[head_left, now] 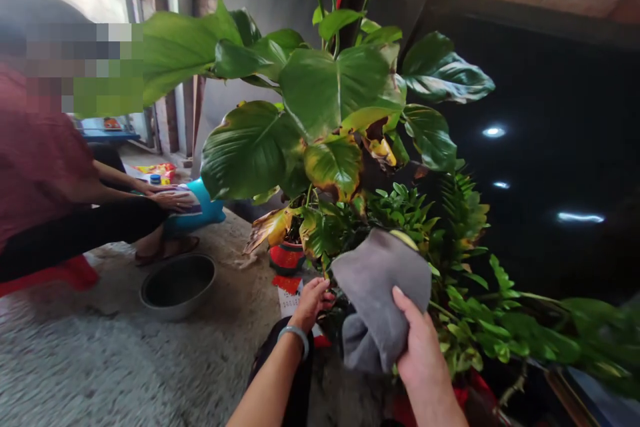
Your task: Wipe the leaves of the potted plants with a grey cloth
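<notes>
1. Head view, the risk: the gray cloth [379, 293] is bunched against the foliage, so a hard tug could tear the browned, brittle leaves [333, 167] of the tall plant [340, 90] or tip its red pot [287, 259] (the plant looks top-heavy).
2. Right hand [421, 347]: fingers pressed together and nearly straight, holding the cloth, which drapes over them; no tight pinch shows.
3. Left hand [311, 303]: half-curled among the low stems, with a bangle [295, 339] on the wrist; I cannot tell whether it grips anything.
4. Off to the left, a seated person's hands [170, 197] press a cloth on a blue container [210, 210], near a metal basin [177, 287].
</notes>
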`<state>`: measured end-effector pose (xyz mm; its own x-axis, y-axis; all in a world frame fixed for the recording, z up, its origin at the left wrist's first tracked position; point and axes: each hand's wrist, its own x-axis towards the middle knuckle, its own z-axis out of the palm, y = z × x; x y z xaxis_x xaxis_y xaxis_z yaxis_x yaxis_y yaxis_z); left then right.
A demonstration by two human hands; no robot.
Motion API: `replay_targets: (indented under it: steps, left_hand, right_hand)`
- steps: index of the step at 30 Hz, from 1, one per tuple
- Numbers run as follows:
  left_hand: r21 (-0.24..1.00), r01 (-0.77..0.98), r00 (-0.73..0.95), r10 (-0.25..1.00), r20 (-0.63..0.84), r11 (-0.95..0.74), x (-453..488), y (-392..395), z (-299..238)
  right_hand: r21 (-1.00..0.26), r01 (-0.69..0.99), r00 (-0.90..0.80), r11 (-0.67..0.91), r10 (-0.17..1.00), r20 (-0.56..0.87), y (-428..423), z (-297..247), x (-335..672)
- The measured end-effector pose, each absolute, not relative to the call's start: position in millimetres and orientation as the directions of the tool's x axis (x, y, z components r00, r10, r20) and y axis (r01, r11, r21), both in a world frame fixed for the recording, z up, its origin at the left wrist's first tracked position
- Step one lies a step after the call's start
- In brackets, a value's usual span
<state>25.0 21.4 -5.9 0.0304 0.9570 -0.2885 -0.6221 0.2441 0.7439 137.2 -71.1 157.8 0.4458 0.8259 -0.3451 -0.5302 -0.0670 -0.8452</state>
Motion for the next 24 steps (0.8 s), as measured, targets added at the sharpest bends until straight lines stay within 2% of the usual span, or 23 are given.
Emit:
replay_targets:
  steps: [2, 3, 7, 10, 12, 14, 16, 17, 20, 24]
  left_hand:
    - [0.708, -0.666, 0.033, 0.958, -0.286, 0.235, 25, 18, -1]
    - [0.693, -0.682, 0.031, 0.957, -0.290, 0.232, 25, 16, 0]
    - [0.667, -0.704, 0.037, 0.950, -0.309, 0.244, 28, 17, 1]
    - [0.669, -0.697, 0.060, 0.951, -0.305, 0.258, 30, 19, -2]
    - [0.674, -0.693, 0.072, 0.954, -0.290, 0.257, 31, 19, -2]
    - [0.677, -0.689, 0.082, 0.956, -0.281, 0.258, 32, 18, -1]
    - [0.681, -0.681, 0.085, 0.953, -0.290, 0.268, 32, 16, 2]
    - [0.687, -0.673, 0.084, 0.951, -0.298, 0.275, 32, 15, 3]
    - [0.709, -0.646, 0.056, 0.944, -0.324, 0.282, 34, 15, 5]
    - [0.721, -0.622, 0.011, 0.923, -0.384, 0.307, 39, 17, 5]
  right_hand:
    - [-0.838, -0.545, 0.494, -0.009, 0.804, -0.330, -62, 158, 148]
    - [-0.824, -0.566, 0.483, -0.034, 0.796, -0.365, -62, 153, 151]
    - [-0.706, -0.636, 0.290, -0.311, 0.752, -0.592, -85, 118, 147]
    - [-0.668, -0.617, 0.186, -0.416, 0.748, -0.637, -102, 116, 141]
    - [-0.730, -0.594, 0.255, -0.337, 0.782, -0.568, -99, 132, 144]
    - [-0.806, -0.570, 0.391, -0.159, 0.810, -0.437, -85, 150, 154]
    - [-0.823, -0.568, 0.489, -0.023, 0.794, -0.360, -69, 159, 167]
    - [-0.813, -0.582, 0.502, -0.009, 0.783, -0.368, -63, 158, 172]
    - [-0.764, -0.630, 0.442, -0.141, 0.744, -0.501, -62, 135, 179]
    - [-0.583, -0.655, 0.154, -0.481, 0.670, -0.726, -88, 112, 167]
